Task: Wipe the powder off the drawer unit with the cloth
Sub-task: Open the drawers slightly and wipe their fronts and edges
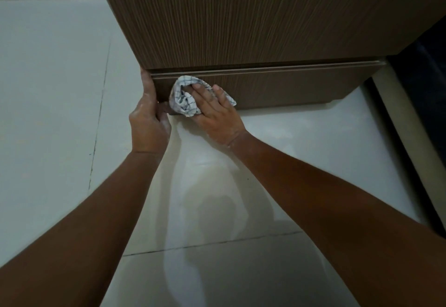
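Head view looks down at a brown wooden drawer unit standing on a shiny pale tiled floor. No words or labels can be read anywhere. The top of the unit is cut off at 12 o'clock, and a dark shape at 3 o'clock is too dim to make out. The right hand presses a white cloth with thin dark checks flat against the bottom drawer front, fingers spread over it. The left hand, at 9 o'clock from the cloth, is wrapped around the drawer's left edge. Pale powder marks show on both hands. It is hard to tell if any powder is on the wood.
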The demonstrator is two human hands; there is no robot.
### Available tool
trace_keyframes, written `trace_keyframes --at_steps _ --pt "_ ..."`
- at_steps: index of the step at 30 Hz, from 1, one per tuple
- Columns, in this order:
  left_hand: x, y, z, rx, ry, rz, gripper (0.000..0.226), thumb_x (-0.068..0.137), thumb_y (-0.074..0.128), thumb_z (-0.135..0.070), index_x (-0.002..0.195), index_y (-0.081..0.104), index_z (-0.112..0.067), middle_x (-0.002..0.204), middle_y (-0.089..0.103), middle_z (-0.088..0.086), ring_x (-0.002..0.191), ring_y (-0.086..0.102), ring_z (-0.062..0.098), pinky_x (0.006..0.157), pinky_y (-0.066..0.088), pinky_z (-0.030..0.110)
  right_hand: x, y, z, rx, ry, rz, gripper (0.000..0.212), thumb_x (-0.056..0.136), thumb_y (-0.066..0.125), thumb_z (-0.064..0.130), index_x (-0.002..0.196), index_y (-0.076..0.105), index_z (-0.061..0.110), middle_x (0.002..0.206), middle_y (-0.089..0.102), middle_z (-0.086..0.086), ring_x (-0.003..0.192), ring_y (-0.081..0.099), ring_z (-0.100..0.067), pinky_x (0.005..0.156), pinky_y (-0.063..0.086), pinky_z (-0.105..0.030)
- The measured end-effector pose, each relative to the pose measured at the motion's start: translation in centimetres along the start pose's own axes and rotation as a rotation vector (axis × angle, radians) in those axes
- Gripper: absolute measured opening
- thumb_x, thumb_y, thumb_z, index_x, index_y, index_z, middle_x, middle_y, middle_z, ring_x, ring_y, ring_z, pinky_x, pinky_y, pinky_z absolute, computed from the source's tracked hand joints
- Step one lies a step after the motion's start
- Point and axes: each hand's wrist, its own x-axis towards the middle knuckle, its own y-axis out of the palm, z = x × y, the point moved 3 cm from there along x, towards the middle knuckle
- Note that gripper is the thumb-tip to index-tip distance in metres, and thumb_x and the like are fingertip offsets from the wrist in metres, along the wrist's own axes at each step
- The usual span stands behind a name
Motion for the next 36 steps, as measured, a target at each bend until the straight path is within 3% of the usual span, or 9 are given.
trace_keyframes --at_steps 5,8,12,15,19,24,28,32,36 --pt "-0.4 1.3 -0.1 0.037 -0.070 -0.022 0.079 0.093 0.057 -0.001 0.158 0.013 -0.007 0.120 0.065 0.020 0.106 0.065 0.030 0.103 0.051 0.041 -3.1 -1.2 -4.4 -0.004 0.032 0.036 0.044 0.094 0.051 0.016 0.138 0.050 0.017 0.142 0.059 -0.012 0.134 0.052 -0.030 0.121 0.008 -0.047" --pt "-0.5 1.7 0.2 0.046 -0.104 -0.031 0.080 0.093 0.057 -0.002 0.159 0.012 -0.011 0.107 0.065 0.024 0.092 0.065 0.035 0.095 0.054 0.043 -5.3 -2.1 -7.3 -0.037 0.073 0.063 0.044 0.092 0.053 0.017 0.136 0.058 0.017 0.140 0.060 -0.014 0.135 0.050 -0.031 0.121 0.012 -0.052" --pt "-0.7 1.9 0.3 0.066 -0.158 -0.046 0.084 0.093 0.057 -0.006 0.160 0.009 -0.022 0.090 0.059 0.014 0.083 0.062 0.034 0.090 0.053 0.039 -8.8 -2.9 -11.5 -0.161 0.146 0.161 0.046 0.095 0.049 0.016 0.139 0.060 0.024 0.152 0.043 -0.013 0.142 0.031 -0.029 0.122 -0.002 -0.055" --pt "-0.6 2.1 0.4 0.064 -0.220 -0.054 0.086 0.091 0.056 -0.006 0.159 0.009 -0.030 0.084 0.053 0.005 0.076 0.058 0.027 0.090 0.055 0.041 -10.9 -3.9 -14.2 -0.194 0.195 0.168 0.054 0.093 0.052 0.015 0.147 0.051 0.026 0.155 0.034 -0.011 0.146 0.024 -0.031 0.122 -0.009 -0.057" --pt "-0.6 2.3 0.2 0.050 -0.244 -0.063 0.090 0.089 0.055 -0.009 0.154 0.006 -0.049 0.072 0.048 -0.016 0.064 0.048 -0.004 0.085 0.053 0.034 -13.1 -5.7 -17.2 -0.197 0.322 0.215 0.066 0.092 0.048 0.014 0.153 0.025 0.027 0.157 0.019 -0.012 0.148 0.009 -0.036 0.118 -0.006 -0.066" --pt "-0.7 2.4 -0.1 0.003 -0.260 -0.074 0.084 0.089 0.054 -0.009 0.158 0.013 -0.034 0.073 0.048 -0.012 0.063 0.049 -0.013 0.086 0.049 0.026 -15.1 -7.1 -20.2 -0.175 0.448 0.283 0.084 0.087 0.053 0.015 0.156 0.004 0.024 0.157 0.012 -0.019 0.145 0.020 -0.047 0.111 0.014 -0.074" --pt "-0.5 2.7 1.3 0.001 -0.337 -0.074 0.080 0.087 0.051 -0.021 0.158 0.014 -0.034 0.089 0.060 -0.010 0.076 0.051 -0.022 0.093 0.050 0.023 -15.7 -8.5 -21.3 -0.139 0.606 0.260 0.074 0.086 0.034 0.012 0.155 0.006 0.019 0.156 0.023 -0.033 0.143 0.028 -0.053 0.113 0.023 -0.074" --pt "-0.6 2.9 1.9 0.025 -0.363 -0.050 0.081 0.088 0.050 -0.021 0.159 0.012 -0.028 0.080 0.052 -0.038 0.073 0.049 -0.019 0.096 0.052 0.031 -15.9 -9.3 -22.3 -0.054 0.813 0.242 0.089 0.085 0.059 0.000 0.155 0.007 0.019 0.157 0.023 -0.035 0.146 0.024 -0.052 0.117 0.026 -0.066" --pt "-0.8 2.2 -0.1 0.017 -0.319 -0.072 0.085 0.090 0.054 -0.009 0.158 0.011 -0.036 0.073 0.054 -0.028 0.068 0.052 -0.015 0.091 0.052 0.033 -16.1 -10.8 -23.7 0.284 1.361 0.077 0.058 0.104 0.038 0.034 0.157 0.014 0.039 0.163 0.026 -0.007 0.147 0.031 -0.028 0.120 0.031 -0.046"
